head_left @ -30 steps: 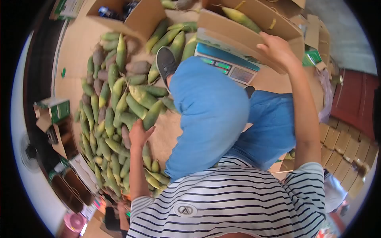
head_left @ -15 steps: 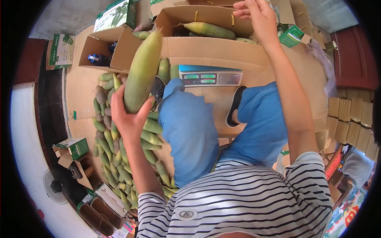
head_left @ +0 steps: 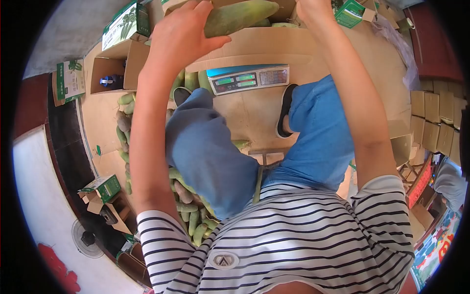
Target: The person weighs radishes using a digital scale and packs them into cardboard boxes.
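A large green radish (head_left: 240, 17) lies nearly level in the grip of my left hand (head_left: 183, 36), over the long cardboard box (head_left: 264, 49) at the top of the view. My thumb and fingers wrap round its left end, and its tapered tip points right. My right hand (head_left: 316, 12) is at the right side of the same box, its fingers mostly cut off by the frame's top edge. Just below the box stands a digital scale (head_left: 249, 78) with a blue top and lit green displays.
Many green radishes (head_left: 198, 230) lie heaped on the cardboard-covered floor at my left, partly hidden by my arm and leg. An open carton (head_left: 113, 66) holding a blue-topped item stands at upper left. Stacked brown boxes (head_left: 432, 105) line the right side.
My left hand has carried the radish up and forward to the box, turning it from upright to nearly level. My right hand has shifted slightly up. The view has tilted a little.
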Demonstrator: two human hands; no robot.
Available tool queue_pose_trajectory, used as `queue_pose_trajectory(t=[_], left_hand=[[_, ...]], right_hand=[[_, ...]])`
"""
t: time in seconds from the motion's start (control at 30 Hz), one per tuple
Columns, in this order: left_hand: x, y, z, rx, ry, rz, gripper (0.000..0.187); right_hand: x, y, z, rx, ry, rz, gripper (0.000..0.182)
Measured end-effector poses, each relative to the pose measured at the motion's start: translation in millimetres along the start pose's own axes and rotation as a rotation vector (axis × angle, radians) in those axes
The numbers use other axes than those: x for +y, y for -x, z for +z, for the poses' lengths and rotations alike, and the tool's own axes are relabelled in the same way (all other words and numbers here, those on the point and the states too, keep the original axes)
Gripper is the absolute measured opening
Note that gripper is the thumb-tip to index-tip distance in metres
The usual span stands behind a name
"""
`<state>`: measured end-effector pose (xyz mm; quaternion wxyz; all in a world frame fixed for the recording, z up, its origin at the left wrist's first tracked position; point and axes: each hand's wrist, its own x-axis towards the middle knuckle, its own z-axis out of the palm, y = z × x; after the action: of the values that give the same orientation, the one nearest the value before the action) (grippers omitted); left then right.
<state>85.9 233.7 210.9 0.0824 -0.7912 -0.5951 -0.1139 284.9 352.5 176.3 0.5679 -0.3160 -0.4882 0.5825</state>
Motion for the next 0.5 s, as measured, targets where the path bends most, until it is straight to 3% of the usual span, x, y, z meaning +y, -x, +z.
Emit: queue_pose_trajectory(t=[0.13,0.23,0.33,0.43,0.5], left_hand=[[16.3,-30.6,-1.0,-0.152,0.004,-0.016,0.054],[15.0,-29.0,4.3,0.024,-0.061,0.106,0.065],[29.7,-18.3,-15.6,-0.022,-0.011,0.05,0.069],[40.9,0.3,-27.9,0.1,0.016,0.072,0.053],[54.8,13.7,-52.3,0.009,0.241,-0.054,0.052]], right_hand=[[-3.1,1.5,-4.4,-0.008,-0.004,0.012,0.032],[-4.5,3.5,-6.2,-0.042,-0.03,0.008,0.033],[-4.3,5.7,-6.8,-0.055,-0.053,0.025,0.035],[-0.2,6.0,-4.1,-0.072,-0.079,0.041,0.035],[1.7,7.7,1.0,-0.089,-0.101,0.044,0.033]])
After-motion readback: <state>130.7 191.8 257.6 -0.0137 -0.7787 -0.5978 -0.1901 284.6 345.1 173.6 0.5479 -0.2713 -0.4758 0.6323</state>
